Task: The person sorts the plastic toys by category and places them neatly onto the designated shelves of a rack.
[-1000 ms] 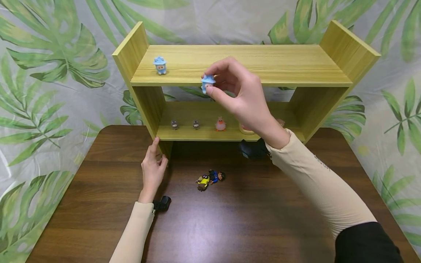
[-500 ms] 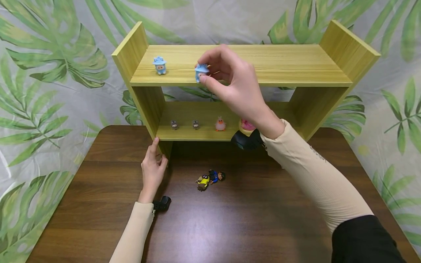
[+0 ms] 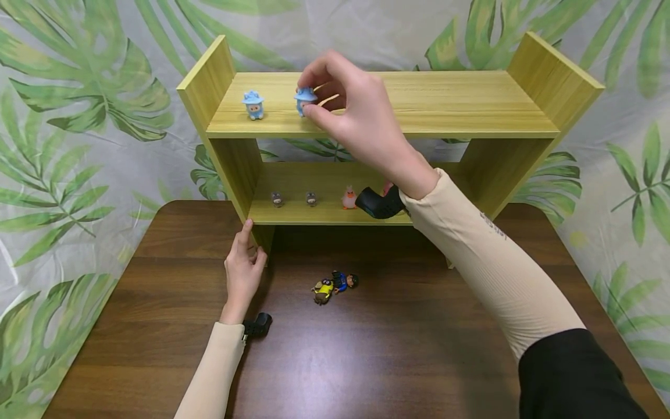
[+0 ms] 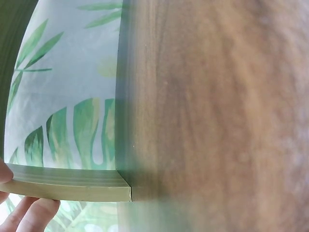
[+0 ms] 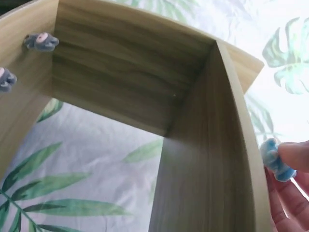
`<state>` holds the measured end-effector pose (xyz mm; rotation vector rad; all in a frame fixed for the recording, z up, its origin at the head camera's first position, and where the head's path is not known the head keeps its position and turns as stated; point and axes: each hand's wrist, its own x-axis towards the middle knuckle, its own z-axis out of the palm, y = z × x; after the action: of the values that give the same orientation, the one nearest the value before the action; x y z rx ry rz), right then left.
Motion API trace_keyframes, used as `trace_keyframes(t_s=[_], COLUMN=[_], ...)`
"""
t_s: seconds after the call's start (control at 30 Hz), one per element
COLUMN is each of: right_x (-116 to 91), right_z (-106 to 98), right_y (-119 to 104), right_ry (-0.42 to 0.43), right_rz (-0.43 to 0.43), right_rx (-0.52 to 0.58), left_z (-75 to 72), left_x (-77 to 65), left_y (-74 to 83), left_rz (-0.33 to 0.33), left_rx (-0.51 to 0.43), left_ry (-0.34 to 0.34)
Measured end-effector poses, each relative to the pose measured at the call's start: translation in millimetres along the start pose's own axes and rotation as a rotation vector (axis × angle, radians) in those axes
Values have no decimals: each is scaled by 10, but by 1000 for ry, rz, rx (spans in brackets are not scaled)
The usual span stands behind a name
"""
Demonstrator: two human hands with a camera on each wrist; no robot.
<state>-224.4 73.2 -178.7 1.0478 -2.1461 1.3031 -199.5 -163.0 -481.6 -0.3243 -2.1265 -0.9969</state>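
My right hand [image 3: 356, 110] pinches a small blue-hatted figurine [image 3: 302, 100] between thumb and fingers, over the top board of a wooden shelf [image 3: 450, 105]. In the right wrist view the same blue figurine [image 5: 277, 159] shows beside the board's edge. A matching blue figurine [image 3: 253, 106] stands upright to its left on the top board. My left hand [image 3: 245, 273] grips the lower left side panel of the shelf; in the left wrist view the thumb and fingers lie on opposite sides of that panel [image 4: 72, 186].
The middle board carries two small grey figurines [image 3: 276, 199] and a pink duck-like figurine [image 3: 349, 198]; a pink thing behind it is mostly hidden by the right wrist camera [image 3: 379, 202]. A yellow-clad figurine [image 3: 323, 289] and a blue-clad figurine [image 3: 341, 281] lie on the brown table [image 3: 398, 349].
My right hand has moved up and left with the blue figurine, from in front of the top board's edge to over the board. The left hand stays put.
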Motion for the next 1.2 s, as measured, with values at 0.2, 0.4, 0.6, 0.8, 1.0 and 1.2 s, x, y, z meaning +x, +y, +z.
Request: trace_keyframes(t_s=[0.2,0.4,0.6,0.8,1.0,1.2], right_x=[67,117,142,137,129,125], right_z=[3,-7,-1,13,26,20], right_y=[33,19,40,71,86,91], right_ry=[-25,-57,-72,-89,-106,-105], right_rz=[-1,73,94,109,109,112], right_rx=[-94,-140,-153,-164,-179,-179], left_z=[-4,-3,-3,-6,-7,-4], left_x=[4,7,7,10,11,11], left_y=[4,0,4,7,-1,-7], left_rz=[0,2,7,9,17,21], left_rx=[-1,0,-2,2,8,11], left_ry=[1,4,3,4,5,7])
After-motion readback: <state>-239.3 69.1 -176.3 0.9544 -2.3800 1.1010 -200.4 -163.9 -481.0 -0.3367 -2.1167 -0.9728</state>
